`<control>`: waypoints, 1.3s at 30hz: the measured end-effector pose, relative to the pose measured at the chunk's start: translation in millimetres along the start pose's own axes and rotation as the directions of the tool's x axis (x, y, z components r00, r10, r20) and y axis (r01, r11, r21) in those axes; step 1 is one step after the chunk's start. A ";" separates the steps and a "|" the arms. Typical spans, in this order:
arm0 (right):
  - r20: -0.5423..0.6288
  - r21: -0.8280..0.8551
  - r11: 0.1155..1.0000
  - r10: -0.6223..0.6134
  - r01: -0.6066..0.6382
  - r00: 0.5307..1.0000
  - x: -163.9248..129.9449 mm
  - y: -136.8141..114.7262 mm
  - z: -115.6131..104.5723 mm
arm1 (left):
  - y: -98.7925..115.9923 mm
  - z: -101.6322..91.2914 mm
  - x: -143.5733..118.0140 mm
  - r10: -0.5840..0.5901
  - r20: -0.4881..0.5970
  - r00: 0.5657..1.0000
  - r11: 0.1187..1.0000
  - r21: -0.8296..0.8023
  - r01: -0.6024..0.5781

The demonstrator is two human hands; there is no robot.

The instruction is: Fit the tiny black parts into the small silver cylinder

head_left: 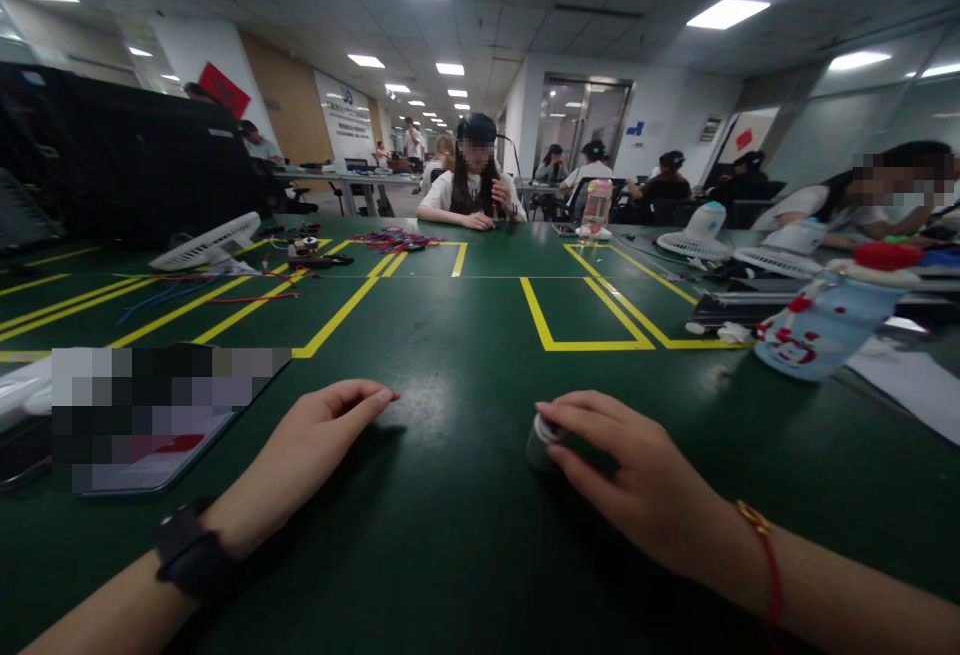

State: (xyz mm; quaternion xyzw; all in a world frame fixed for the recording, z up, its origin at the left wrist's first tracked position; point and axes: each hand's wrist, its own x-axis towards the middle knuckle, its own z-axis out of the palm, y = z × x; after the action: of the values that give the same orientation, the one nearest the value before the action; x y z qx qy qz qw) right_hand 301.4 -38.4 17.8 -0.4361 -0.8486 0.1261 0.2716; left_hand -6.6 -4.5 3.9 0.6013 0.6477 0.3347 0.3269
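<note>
A small grey cylinder with a paler top, perhaps a little jar or bottle, stands on the green table. The fingers and thumb of my right hand close around its upper part. Part of it is hidden behind those fingers. To the left, my left hand hovers just over or rests on the tabletop, thumb pressed against the forefinger, with nothing visible in the pinch. It is well apart from the cylinder.
A flat screen device lies at left. A light-blue bottle with a red top stands at right, near white fans. Yellow tape marks the table. Tangled wires lie before a person seated opposite.
</note>
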 end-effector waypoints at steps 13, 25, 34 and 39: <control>0.057 0.288 0.942 0.163 -0.172 0.985 3.5 10.4 36.9 | 64.3 59.1 -28.2 0.487 0.185 0.853 0.860 0.071 -0.506; -0.019 0.274 0.955 0.122 -0.112 0.992 5.1 0.4 27.7 | 55.1 66.8 -19.1 0.383 0.239 0.892 0.909 0.073 -0.410; -0.344 0.039 0.964 0.260 -0.263 0.902 -12.2 53.2 -11.2 | 45.8 68.3 -20.2 0.387 0.266 0.883 0.884 0.165 -0.438; -0.502 -0.177 0.759 0.478 -0.627 0.721 -56.2 126.6 -73.6 | 24.0 18.1 -2.7 0.300 0.001 0.954 0.934 0.206 -0.293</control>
State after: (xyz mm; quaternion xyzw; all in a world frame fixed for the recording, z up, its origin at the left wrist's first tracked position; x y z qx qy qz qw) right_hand 455.0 -11.1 1.4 -0.7284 -0.6038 -0.0421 0.3210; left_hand 21.9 -5.1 13.6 0.7172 0.5854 0.3213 0.1994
